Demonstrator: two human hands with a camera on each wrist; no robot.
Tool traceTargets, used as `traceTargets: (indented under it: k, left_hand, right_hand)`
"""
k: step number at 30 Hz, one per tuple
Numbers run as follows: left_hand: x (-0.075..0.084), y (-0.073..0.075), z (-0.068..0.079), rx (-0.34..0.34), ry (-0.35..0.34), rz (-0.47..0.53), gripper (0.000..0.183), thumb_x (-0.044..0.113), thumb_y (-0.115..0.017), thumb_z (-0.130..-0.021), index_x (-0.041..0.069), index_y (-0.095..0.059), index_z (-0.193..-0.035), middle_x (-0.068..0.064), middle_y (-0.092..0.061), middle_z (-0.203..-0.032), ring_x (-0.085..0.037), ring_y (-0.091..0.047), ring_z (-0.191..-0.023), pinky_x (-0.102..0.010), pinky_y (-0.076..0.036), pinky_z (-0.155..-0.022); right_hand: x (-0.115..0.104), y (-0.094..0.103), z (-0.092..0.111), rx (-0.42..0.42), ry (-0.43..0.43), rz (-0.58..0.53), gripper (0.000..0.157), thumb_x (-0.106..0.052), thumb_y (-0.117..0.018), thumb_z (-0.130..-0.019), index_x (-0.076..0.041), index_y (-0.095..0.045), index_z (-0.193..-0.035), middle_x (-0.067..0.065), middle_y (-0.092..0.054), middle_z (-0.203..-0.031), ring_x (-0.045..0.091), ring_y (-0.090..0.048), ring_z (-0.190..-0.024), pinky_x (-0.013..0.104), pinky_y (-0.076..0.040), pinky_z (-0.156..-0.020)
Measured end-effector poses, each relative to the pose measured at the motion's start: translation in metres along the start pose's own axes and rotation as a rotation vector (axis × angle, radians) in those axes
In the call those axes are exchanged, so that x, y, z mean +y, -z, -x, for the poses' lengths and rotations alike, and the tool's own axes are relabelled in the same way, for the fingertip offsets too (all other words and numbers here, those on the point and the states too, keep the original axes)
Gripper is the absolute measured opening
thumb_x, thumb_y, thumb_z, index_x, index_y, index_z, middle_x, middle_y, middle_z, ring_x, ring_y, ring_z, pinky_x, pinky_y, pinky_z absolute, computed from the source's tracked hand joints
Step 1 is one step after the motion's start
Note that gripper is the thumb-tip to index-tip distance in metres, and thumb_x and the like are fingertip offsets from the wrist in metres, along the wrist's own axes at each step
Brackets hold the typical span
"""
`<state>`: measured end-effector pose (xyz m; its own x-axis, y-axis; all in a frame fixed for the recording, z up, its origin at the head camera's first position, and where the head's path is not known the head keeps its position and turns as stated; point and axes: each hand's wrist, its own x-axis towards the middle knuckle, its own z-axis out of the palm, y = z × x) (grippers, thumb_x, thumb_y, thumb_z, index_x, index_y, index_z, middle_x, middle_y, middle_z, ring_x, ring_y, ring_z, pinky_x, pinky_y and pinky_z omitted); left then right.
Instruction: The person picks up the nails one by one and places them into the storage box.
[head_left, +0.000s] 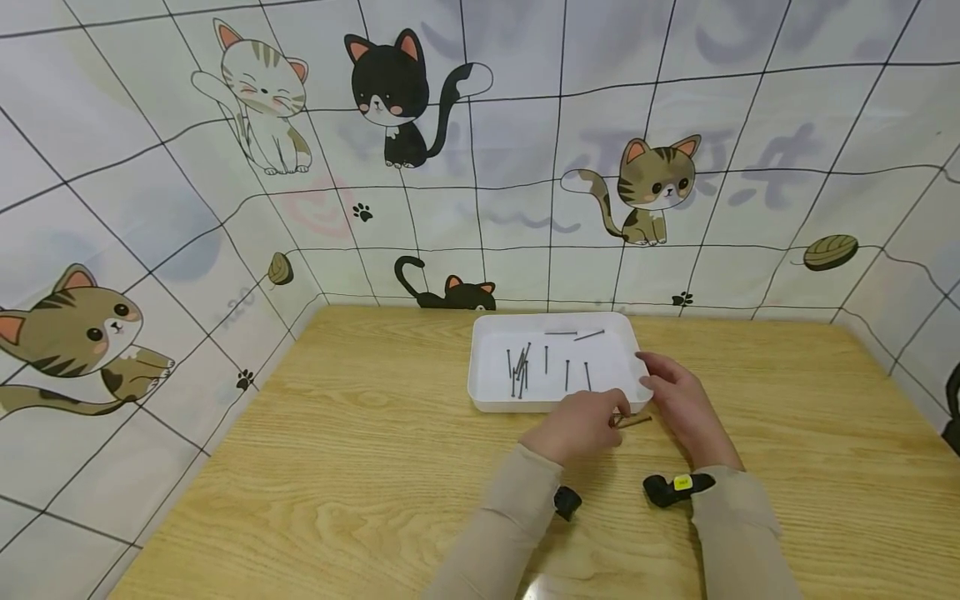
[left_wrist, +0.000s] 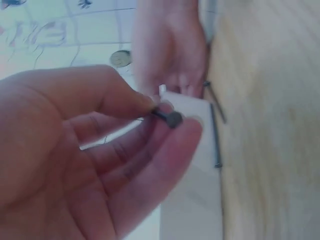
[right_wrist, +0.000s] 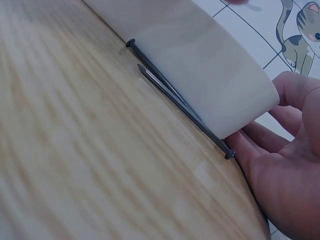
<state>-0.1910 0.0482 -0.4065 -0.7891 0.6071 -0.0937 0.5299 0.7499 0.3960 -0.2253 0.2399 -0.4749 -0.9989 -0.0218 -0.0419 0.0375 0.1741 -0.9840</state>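
My left hand (head_left: 577, 423) is over the near right edge of a white tray (head_left: 517, 407). In the left wrist view its thumb and fingers pinch a dark nail (left_wrist: 172, 119), the round head pointing out. My right hand (head_left: 686, 410) grips the tray's right end, fingers around the wall in the right wrist view. Two nails lie on the table against the tray's near wall; one nail (right_wrist: 185, 107) crosses close to the other nail (right_wrist: 150, 65). Inside the tray several nails (head_left: 567, 375) lie scattered, with a bunch of nails (head_left: 519, 371) toward the left.
The tray stands on a wood-grain table (head_left: 360, 433), near its back edge. Behind rises a white wall covering (head_left: 517, 217) with a grid and cartoon cats. A black wrist device (head_left: 667, 490) sits at the right sleeve, and a dark object (head_left: 952, 408) shows at the far right.
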Motion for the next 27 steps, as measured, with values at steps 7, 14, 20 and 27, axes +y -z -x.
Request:
traceTargets:
  k: [7, 14, 20, 27]
  left_hand:
    - [-0.018, 0.016, -0.004, 0.052, 0.000, 0.211, 0.027, 0.015, -0.060, -0.086, 0.024, -0.055, -0.111, 0.013, -0.057, -0.080, -0.002, -0.055, -0.058, -0.018, -0.043, -0.060]
    - [-0.033, 0.021, -0.008, 0.104, -0.015, 0.562, 0.025, 0.018, -0.057, -0.089, 0.029, -0.055, -0.111, 0.005, -0.064, -0.086, -0.012, -0.065, -0.068, -0.024, -0.050, -0.063]
    - [-0.033, 0.030, -0.008, 0.157, -0.044, 0.856, 0.027, 0.017, -0.062, -0.088, 0.025, -0.056, -0.113, -0.001, -0.063, -0.093, -0.016, -0.067, -0.073, -0.028, -0.053, -0.070]
    - [-0.033, 0.040, -0.012, 0.155, -0.053, 0.961, 0.027, 0.021, -0.061, -0.089, 0.022, -0.056, -0.115, -0.002, -0.064, -0.094, -0.015, -0.067, -0.075, -0.026, -0.053, -0.072]
  right_hand:
    - [-0.001, 0.001, 0.000, 0.013, -0.013, 0.068, 0.049, -0.026, -0.044, -0.097, -0.011, -0.033, -0.142, 0.012, -0.027, -0.148, 0.027, -0.030, -0.132, 0.022, -0.039, -0.096]
    - [-0.003, 0.002, -0.001, 0.019, -0.034, 0.111, 0.049, -0.030, -0.043, -0.097, -0.013, -0.032, -0.143, 0.010, -0.027, -0.149, 0.027, -0.028, -0.133, 0.048, -0.029, -0.106]
    - [-0.004, 0.003, -0.003, 0.026, -0.035, 0.115, 0.050, -0.031, -0.044, -0.097, -0.014, -0.033, -0.143, 0.010, -0.028, -0.149, 0.027, -0.030, -0.132, 0.047, -0.030, -0.105]
    - [0.001, 0.001, -0.001, 0.004, -0.037, 0.122, 0.050, -0.034, -0.044, -0.097, -0.016, -0.032, -0.143, 0.007, -0.030, -0.148, 0.023, -0.033, -0.129, 0.026, -0.040, -0.097]
